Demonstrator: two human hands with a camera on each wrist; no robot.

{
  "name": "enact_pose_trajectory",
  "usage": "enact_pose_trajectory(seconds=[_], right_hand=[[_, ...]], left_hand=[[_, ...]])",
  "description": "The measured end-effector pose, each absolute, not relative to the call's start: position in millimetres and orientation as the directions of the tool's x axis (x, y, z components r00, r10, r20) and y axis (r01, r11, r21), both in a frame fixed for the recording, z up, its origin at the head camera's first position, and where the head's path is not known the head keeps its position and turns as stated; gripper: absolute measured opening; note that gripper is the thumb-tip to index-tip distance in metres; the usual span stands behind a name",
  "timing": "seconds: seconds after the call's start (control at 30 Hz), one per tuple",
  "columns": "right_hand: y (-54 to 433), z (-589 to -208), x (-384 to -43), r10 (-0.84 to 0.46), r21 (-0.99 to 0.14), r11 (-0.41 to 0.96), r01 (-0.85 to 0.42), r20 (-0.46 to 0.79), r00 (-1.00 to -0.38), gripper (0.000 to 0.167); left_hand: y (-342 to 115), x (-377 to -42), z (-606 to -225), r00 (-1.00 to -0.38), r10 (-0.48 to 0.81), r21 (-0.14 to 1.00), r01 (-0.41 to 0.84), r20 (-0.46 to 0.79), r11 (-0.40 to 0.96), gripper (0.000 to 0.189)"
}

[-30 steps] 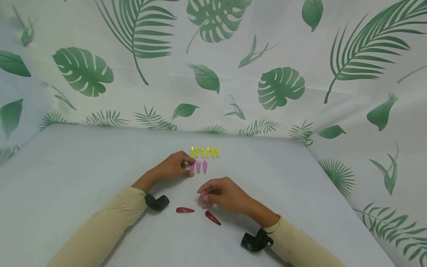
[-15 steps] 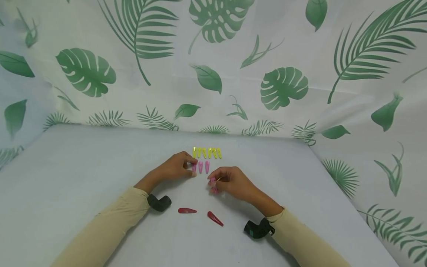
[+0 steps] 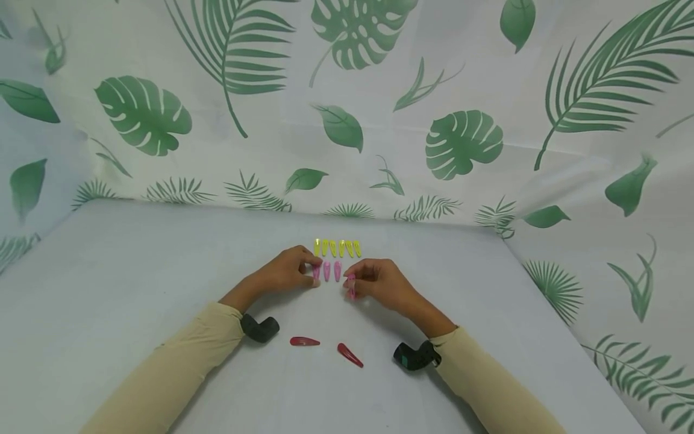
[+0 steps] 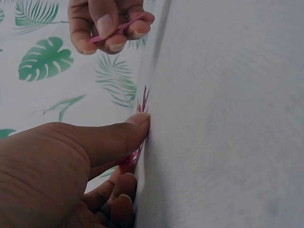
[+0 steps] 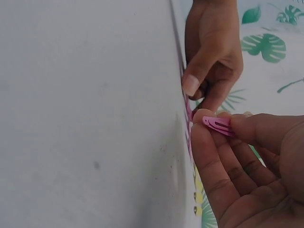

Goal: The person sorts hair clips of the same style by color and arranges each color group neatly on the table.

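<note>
My left hand (image 3: 284, 270) rests at the left end of a short pink row, its thumb and forefinger pinching a pink snap hair clip (image 3: 316, 272) at the table surface. Two more pink clips (image 3: 332, 271) lie side by side just right of it. Off the row's right end, my right hand (image 3: 384, 280) holds another pink snap clip (image 5: 218, 125) between thumb and fingers. In the left wrist view this held clip (image 4: 118, 30) is raised off the table. The left thumb partly hides the clip it pinches.
Behind the pink row, several yellow hair clips (image 3: 333, 248) stand in a line. Two dark red clips, one lying sideways (image 3: 305, 341) and one slanted (image 3: 350, 355), are nearer the front on the white table (image 3: 260, 386). A leaf-print sheet (image 3: 379, 138) hangs behind.
My right hand has moved forward and slightly right with its pink clip, from near the red clips to the pink row's right end. The left hand stays at its clip.
</note>
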State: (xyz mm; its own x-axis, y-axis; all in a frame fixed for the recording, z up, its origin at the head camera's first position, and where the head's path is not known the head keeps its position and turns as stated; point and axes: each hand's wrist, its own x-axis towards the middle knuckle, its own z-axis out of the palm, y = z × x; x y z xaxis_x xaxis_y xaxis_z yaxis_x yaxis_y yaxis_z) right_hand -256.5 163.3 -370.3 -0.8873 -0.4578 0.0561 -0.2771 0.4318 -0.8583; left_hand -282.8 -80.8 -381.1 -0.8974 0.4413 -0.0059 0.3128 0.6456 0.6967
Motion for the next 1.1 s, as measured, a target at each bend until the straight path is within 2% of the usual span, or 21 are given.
enact_pose_trajectory(seconds=[0.6,1.1], right_hand=[[158.7,-369.6,-279.7,-0.366,-0.830,0.509,-0.229,0.032,-0.930,0.010],[156.8,-368.9,-293.3,-0.307,-0.806,0.566,-0.173,-0.011,-0.952,0.014]], left_hand=[[-81.3,-283.3,-381.7,-0.891,0.453,0.705,0.322,0.000,0.632,0.047],[-81.7,-285.4,-383.3,-0.892,0.451,0.702,0.321,0.000,0.635,0.047]])
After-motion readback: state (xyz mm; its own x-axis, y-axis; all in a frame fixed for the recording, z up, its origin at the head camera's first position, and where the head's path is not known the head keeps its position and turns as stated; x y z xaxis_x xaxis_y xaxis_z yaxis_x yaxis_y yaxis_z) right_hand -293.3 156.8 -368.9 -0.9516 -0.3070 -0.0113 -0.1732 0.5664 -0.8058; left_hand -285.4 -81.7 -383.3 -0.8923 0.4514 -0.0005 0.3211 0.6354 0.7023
